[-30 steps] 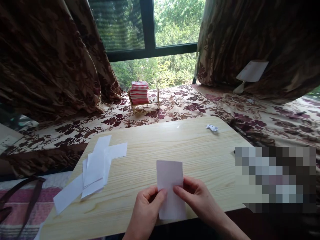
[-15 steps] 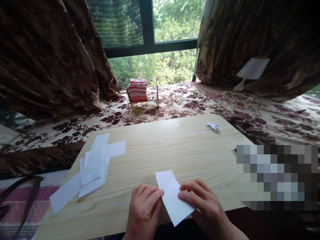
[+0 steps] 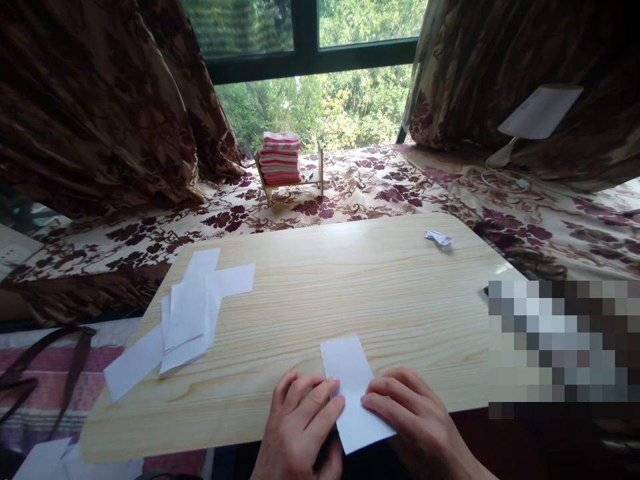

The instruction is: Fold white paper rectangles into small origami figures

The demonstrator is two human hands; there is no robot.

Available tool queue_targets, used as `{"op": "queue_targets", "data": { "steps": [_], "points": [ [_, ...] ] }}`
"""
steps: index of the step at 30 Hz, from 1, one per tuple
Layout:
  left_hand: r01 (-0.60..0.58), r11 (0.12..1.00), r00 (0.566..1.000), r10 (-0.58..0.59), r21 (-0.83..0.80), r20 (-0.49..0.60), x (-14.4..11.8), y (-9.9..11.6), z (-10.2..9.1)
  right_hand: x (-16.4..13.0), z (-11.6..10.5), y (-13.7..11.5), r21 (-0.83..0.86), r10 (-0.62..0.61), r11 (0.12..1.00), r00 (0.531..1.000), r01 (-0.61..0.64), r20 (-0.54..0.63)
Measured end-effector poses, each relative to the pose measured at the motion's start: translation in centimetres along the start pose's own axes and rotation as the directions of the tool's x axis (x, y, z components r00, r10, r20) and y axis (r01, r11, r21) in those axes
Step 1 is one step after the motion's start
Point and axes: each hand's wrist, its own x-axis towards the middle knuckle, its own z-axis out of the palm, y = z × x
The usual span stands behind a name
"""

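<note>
At the tabletop's (image 3: 400, 280) near edge, the left hand (image 3: 300, 433) and right hand (image 3: 420, 427) pinch the paper slip (image 3: 354, 390) by its long sides; it looks light, floppy and easily creased.

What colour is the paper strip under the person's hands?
Plain white, with no print; the paper strip shows clearly in the head view, lying on the pale wooden table.

Pixelated block (image 3: 563, 343) hides desk's (image 3: 350, 287) right end. Both wrists cut off at bottom edge. Crumpled scrap (image 3: 439, 238) too small to identify.
</note>
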Motion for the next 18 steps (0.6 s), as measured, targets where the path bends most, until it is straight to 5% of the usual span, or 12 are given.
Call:
{"op": "queue_targets", "data": {
  "steps": [13, 18],
  "points": [
    [0.003, 1.0, 1.0, -0.003, 0.016, -0.017, 0.5, -0.3, -0.3, 1.9, -1.5, -1.0, 0.099, 0.199, 0.974, 0.978, -0.204, 0.058],
    [0.107, 0.993, 0.993, -0.108, -0.041, -0.037, 1.0, 0.1, -0.1, 2.1, -1.0, -1.1, 0.049, 0.344, 0.936, 0.936, -0.348, 0.08]
  ]
}}
